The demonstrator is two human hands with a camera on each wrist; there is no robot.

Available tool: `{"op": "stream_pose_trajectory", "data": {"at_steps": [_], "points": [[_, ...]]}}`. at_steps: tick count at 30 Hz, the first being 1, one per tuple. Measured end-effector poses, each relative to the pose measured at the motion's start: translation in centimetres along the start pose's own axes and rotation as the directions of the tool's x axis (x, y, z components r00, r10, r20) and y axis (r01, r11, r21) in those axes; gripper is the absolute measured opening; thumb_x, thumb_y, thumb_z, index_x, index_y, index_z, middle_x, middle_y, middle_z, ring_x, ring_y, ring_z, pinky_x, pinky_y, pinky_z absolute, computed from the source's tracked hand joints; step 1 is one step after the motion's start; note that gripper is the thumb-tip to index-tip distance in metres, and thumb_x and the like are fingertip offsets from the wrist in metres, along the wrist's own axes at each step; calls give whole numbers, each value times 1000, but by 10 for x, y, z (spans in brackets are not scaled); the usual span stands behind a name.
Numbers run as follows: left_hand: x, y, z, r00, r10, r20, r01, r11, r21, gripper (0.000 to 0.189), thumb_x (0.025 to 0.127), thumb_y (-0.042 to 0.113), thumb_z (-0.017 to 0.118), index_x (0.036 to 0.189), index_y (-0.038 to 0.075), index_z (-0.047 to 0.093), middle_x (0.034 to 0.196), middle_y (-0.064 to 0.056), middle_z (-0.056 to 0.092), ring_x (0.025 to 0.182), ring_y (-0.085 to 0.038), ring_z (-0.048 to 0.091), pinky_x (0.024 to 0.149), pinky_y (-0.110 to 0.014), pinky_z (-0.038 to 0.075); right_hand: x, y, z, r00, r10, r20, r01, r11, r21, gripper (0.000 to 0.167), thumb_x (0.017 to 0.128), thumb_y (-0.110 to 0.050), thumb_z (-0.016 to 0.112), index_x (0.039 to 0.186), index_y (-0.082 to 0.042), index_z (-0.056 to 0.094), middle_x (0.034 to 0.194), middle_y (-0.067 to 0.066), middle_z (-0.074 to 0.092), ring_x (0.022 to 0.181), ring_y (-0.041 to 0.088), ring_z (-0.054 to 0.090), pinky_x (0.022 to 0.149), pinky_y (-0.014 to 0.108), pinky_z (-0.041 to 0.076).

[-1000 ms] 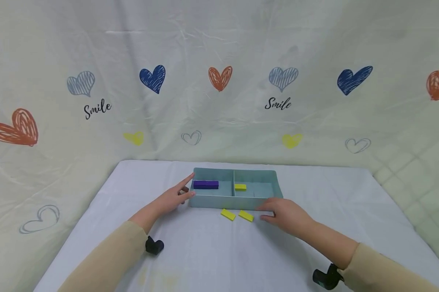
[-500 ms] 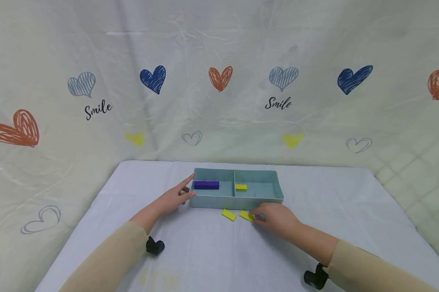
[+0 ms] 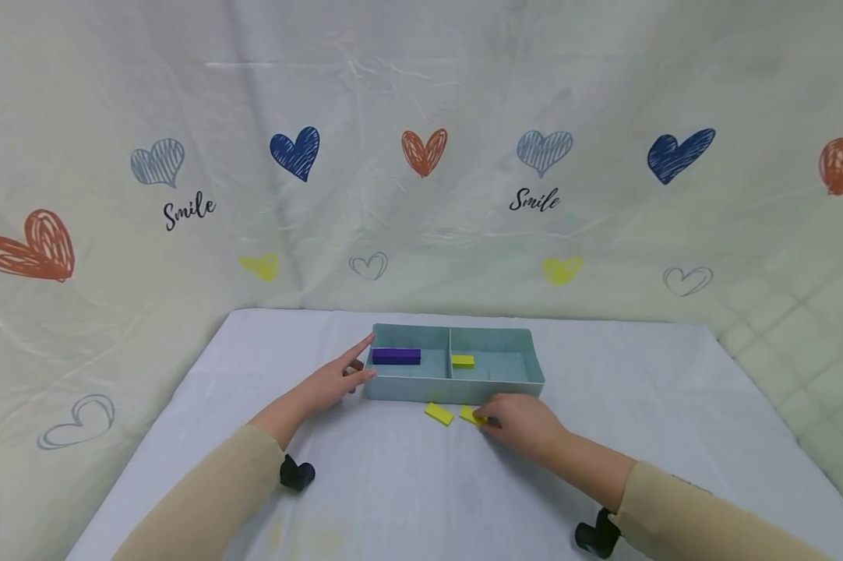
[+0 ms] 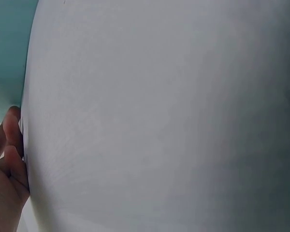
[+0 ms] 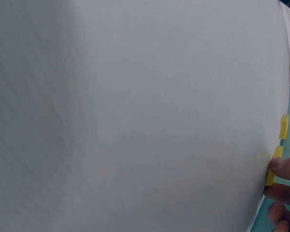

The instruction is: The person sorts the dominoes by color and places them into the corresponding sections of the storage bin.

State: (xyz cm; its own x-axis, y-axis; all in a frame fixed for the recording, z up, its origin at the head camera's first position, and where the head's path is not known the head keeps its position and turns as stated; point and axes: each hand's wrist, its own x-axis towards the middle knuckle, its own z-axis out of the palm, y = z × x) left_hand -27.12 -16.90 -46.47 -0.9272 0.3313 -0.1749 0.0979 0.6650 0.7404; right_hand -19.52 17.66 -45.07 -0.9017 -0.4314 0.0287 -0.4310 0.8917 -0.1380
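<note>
A pale teal box (image 3: 421, 389) with two compartments stands on the white-covered table. My left hand (image 3: 329, 382) is at its left end, forefinger stretched to the back corner and thumb at the front corner. In the left wrist view, this hand's fingers (image 4: 12, 130) show beside the teal wall. Just in front of the box, my right hand (image 3: 523, 423) pinches the right-hand yellow block (image 3: 469, 415). The right wrist view has the thumb (image 5: 285, 166) on that block. Another flat yellow block (image 3: 439, 414) lies to its left, apart from the hand.
A purple bar (image 3: 396, 357) lies in the box's left compartment. One yellow block (image 3: 462, 361) sits in the right compartment, against the divider (image 3: 450, 343). A curtain (image 3: 421, 70) printed with hearts hangs behind the table (image 3: 393, 499).
My right hand has moved left and slightly down from beside the box's front right to the right-hand yellow block, its fingers closing on it. The left hand has stayed in place.
</note>
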Motion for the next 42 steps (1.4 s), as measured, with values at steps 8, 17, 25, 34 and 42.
{"op": "stream_pose_trajectory", "data": {"at_steps": [8,17,25,34,42], "points": [[1,-1,1,1000,4,0,-4,1000,-1,69,98,51,54,154,52,15,131,-7,53,91,-19,59,83,-40,46,-4,2,-8,1000,-1,-1,1,1000,28,19,82,-20,81,101,-23,80,93,-10,71,87,9,64,76,31,53],[-3,2,0,1000,-4,-2,4,1000,-13,69,98,50,55,155,50,15,132,-8,53,92,-20,59,84,-41,46,-15,5,-35,996,-75,-52,78,995,56,21,83,-18,80,103,-25,79,95,-13,71,91,10,67,76,30,54],[-3,4,0,1000,0,-1,0,1000,-10,69,99,50,54,156,50,15,130,-7,54,91,-19,59,83,-40,46,-15,16,-65,993,-82,-82,93,985,144,24,85,-15,78,108,-23,79,102,-8,72,95,16,67,74,30,54],[-2,4,1,1000,-17,-2,17,1000,-11,70,98,51,55,155,50,15,131,-8,53,92,-20,60,84,-41,46,-1,26,-86,994,-80,-76,92,982,164,24,87,-12,76,110,-18,78,105,-4,73,94,19,67,72,31,52],[-3,5,1,1000,-10,3,10,1000,-12,70,98,51,55,155,50,15,131,-8,53,91,-20,59,83,-41,46,20,35,-90,999,-34,-35,39,987,158,24,88,-13,75,112,-15,77,107,-1,74,106,27,66,84,41,54]]}}
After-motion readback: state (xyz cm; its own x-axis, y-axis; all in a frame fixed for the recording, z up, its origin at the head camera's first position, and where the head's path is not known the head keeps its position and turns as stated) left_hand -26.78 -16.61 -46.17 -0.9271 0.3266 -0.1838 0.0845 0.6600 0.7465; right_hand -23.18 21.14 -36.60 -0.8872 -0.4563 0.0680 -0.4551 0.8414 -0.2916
